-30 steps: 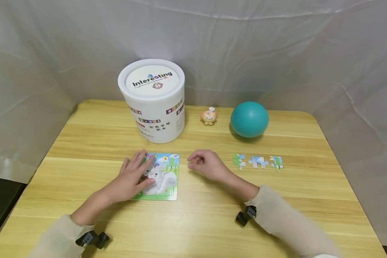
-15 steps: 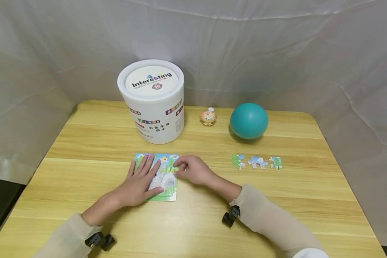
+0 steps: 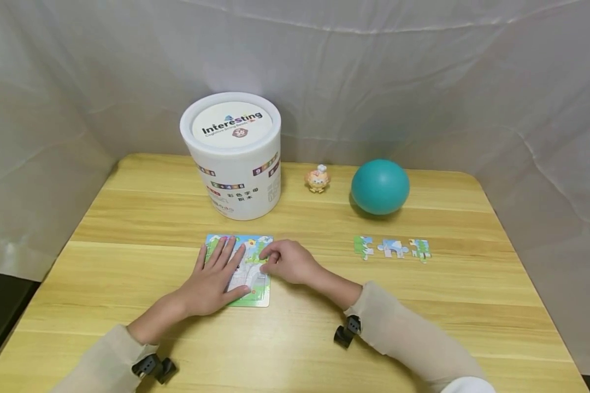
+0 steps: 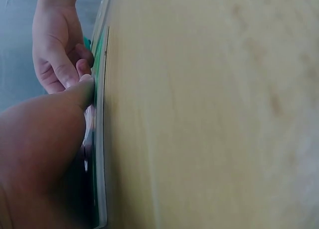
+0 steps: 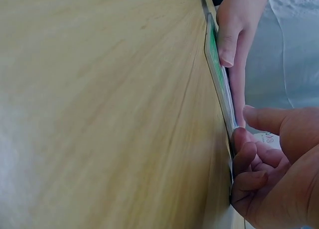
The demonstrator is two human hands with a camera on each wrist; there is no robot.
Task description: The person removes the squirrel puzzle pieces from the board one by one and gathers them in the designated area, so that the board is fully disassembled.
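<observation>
A square jigsaw puzzle [image 3: 261,295] with a grey squirrel picture lies flat on the table. My left hand [image 3: 213,284] rests on its left part with fingers spread, hiding much of the picture. At the puzzle's right edge is my right hand [image 3: 292,263], fingers loosely bent. The right wrist view shows its thumb [image 5: 266,120] held apart from the index finger, with no piece visible between them. The index fingertip meets the edge of the puzzle board [image 5: 215,59]. Three loose jigsaw pieces [image 3: 393,248] lie in a row to the right of that hand.
Behind the puzzle stands a white lidded tub [image 3: 243,177] with printed labels. A small orange figurine [image 3: 317,180] and a teal ball [image 3: 380,187] are near the back edge of the wooden table [image 3: 295,349]. Grey cloth [image 3: 373,76] hangs behind.
My right hand has moved left, from beside the puzzle onto its right edge. My left hand has shifted slightly right across the puzzle. The loose pieces have stayed in place.
</observation>
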